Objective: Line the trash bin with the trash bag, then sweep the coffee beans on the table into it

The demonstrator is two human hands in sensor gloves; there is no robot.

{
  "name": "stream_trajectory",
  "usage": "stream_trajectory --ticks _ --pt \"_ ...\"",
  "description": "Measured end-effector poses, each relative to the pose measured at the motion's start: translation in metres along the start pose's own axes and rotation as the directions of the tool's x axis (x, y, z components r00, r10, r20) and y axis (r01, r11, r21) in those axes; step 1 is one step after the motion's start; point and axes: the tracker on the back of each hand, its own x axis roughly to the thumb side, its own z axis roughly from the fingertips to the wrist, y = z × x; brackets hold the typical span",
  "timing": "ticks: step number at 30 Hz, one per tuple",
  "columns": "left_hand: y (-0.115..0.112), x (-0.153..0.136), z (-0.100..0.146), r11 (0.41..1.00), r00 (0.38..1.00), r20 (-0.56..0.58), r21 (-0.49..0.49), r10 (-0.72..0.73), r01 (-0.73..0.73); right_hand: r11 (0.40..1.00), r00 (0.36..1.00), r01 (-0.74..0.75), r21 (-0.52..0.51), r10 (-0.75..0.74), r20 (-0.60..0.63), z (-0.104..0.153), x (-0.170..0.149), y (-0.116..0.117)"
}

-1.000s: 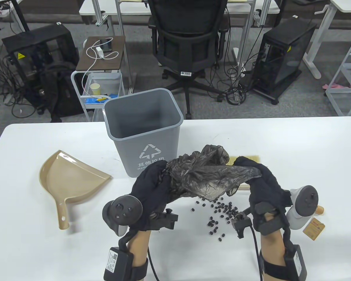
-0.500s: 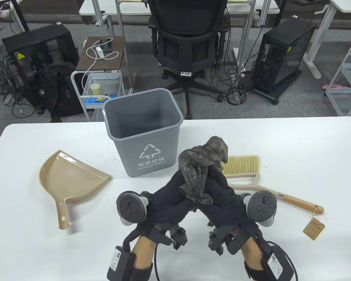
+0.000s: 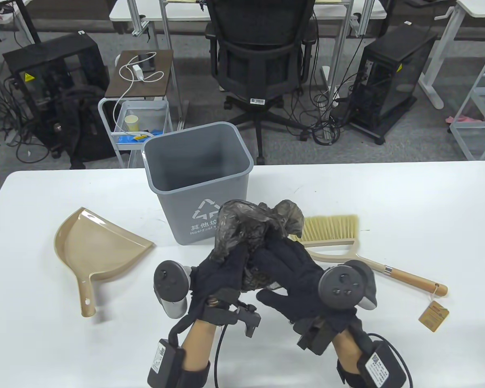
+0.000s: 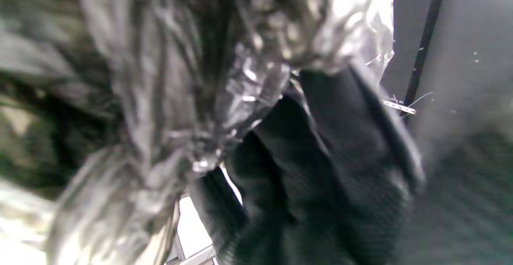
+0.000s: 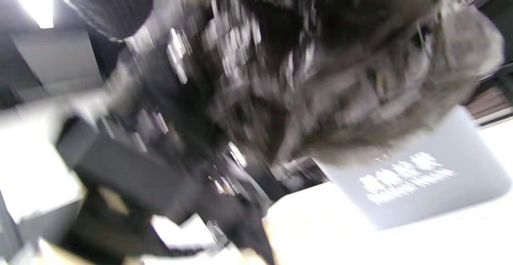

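A crumpled dark see-through trash bag (image 3: 250,224) is bunched between both gloved hands, just in front of the grey trash bin (image 3: 198,190). My left hand (image 3: 226,258) grips its left side with curled fingers. My right hand (image 3: 279,258) lies over its right side, fingers on top and thumb spread below. The coffee beans are hidden under the hands. In the left wrist view the bag (image 4: 180,76) fills the frame beside black gloved fingers (image 4: 320,156). The right wrist view is blurred, showing the bag (image 5: 360,76) above the bin (image 5: 421,177).
A tan dustpan (image 3: 93,246) lies on the white table (image 3: 408,194) left of the bin. A hand brush (image 3: 335,232) with pale bristles and a wooden handle lies right of the hands, a tag at its end. An office chair and carts stand beyond the table.
The hands came together from a wide spread, gathering the bag into a wad. It has since shifted left toward the bin front, and the right hand now lies over it.
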Motion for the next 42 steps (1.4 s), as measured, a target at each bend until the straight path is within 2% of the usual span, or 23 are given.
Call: stream_trajectory --ticks 2,4,6,8,10,13,16,17,20,22,24,26,28,30,32,33,34,36,38,39,40,41,42 --pt "0.0 0.006 0.0 0.99 0.99 0.024 0.017 -0.137 0.137 0.963 0.982 0.186 -0.194 -0.187 0.011 0.009 -0.003 -0.017" --pt "-0.006 0.014 0.0 0.958 0.956 0.072 -0.026 -0.284 0.287 0.936 0.985 0.158 -0.313 -0.171 -0.013 0.014 -0.005 -0.026" --pt "-0.016 0.02 -0.001 0.911 0.913 0.13 -0.099 -0.387 0.401 0.947 0.995 -0.002 -0.322 -0.03 -0.095 0.015 -0.011 -0.03" --pt "-0.028 0.025 0.0 0.875 0.881 0.184 -0.144 -0.436 0.463 0.942 0.981 -0.081 -0.326 0.018 -0.192 0.014 -0.022 -0.031" --pt "-0.035 0.029 0.001 0.865 0.87 0.237 -0.166 -0.432 0.474 0.945 0.967 -0.052 -0.323 -0.034 -0.254 0.013 -0.037 -0.033" --pt "-0.036 0.033 0.002 0.866 0.875 0.278 -0.206 -0.396 0.457 0.906 0.941 0.091 -0.414 -0.214 -0.262 0.018 -0.061 -0.041" --pt "-0.025 0.034 0.004 0.885 0.878 0.221 -0.1 -0.425 0.454 0.871 0.929 0.112 -0.479 -0.262 -0.26 0.027 -0.066 -0.058" --pt "-0.017 0.034 0.006 0.872 0.858 0.188 -0.01 -0.479 0.489 0.867 0.937 0.064 -0.494 -0.223 -0.27 0.032 -0.063 -0.068" --pt "0.001 0.037 0.012 0.764 0.773 0.052 0.209 -0.632 0.611 0.829 0.95 -0.074 -0.555 -0.112 -0.293 0.045 -0.051 -0.086" --pt "0.008 0.036 0.013 0.709 0.732 -0.034 0.22 -0.681 0.67 0.809 0.938 -0.209 -0.55 0.008 -0.345 0.049 -0.042 -0.094" --pt "0.01 0.03 0.008 0.668 0.684 -0.124 0.15 -0.719 0.729 0.81 0.871 -0.407 -0.422 0.204 -0.447 0.047 -0.032 -0.1" --pt "0.01 0.023 -0.003 0.682 0.675 -0.156 0.012 -0.721 0.732 0.831 0.798 -0.484 -0.275 0.291 -0.527 0.042 -0.028 -0.107" --pt "0.012 0.016 -0.015 0.72 0.688 -0.221 -0.13 -0.692 0.682 0.838 0.765 -0.493 -0.235 0.288 -0.577 0.04 -0.028 -0.117" --pt "0.015 0.01 -0.025 0.771 0.723 -0.268 -0.207 -0.637 0.603 0.851 0.737 -0.487 -0.197 0.28 -0.615 0.04 -0.033 -0.129" --pt "0.014 0.008 -0.033 0.81 0.748 -0.317 -0.293 -0.584 0.508 0.908 0.688 -0.415 -0.064 0.266 -0.675 0.04 -0.042 -0.137" --pt "0.012 0.009 -0.036 0.821 0.755 -0.334 -0.321 -0.564 0.471 0.931 0.693 -0.363 -0.035 0.244 -0.678 0.039 -0.044 -0.139" --pt "0.008 0.012 -0.042 0.839 0.772 -0.348 -0.34 -0.532 0.425 0.958 0.712 -0.28 -0.06 0.165 -0.682 0.038 -0.046 -0.141" --pt "-0.001 0.016 -0.052 0.9 0.833 -0.361 -0.285 -0.419 0.329 0.974 0.757 -0.135 -0.184 -0.019 -0.653 0.032 -0.044 -0.143" --pt "-0.011 0.033 -0.059 0.973 0.938 -0.271 -0.135 -0.216 0.185 0.936 0.812 -0.131 -0.328 -0.088 -0.576 0.023 -0.028 -0.148" --pt "-0.018 0.052 -0.061 0.996 0.987 -0.13 -0.008 -0.093 0.093 0.906 0.859 -0.164 -0.389 -0.062 -0.508 0.019 -0.013 -0.153" --pt "-0.022 0.069 -0.06 0.996 0.999 -0.01 0.082 -0.03 0.031 0.878 0.908 -0.172 -0.446 -0.034 -0.418 0.016 0.003 -0.156" --pt "-0.026 0.087 -0.058 0.988 0.992 0.125 0.151 -0.001 -0.018 0.856 0.949 -0.152 -0.494 -0.014 -0.316 0.014 0.016 -0.158" --pt "-0.031 0.107 -0.055 0.98 0.961 0.275 0.195 -0.011 -0.044 0.815 0.991 -0.093 -0.572 0.024 -0.128 0.015 0.035 -0.16"
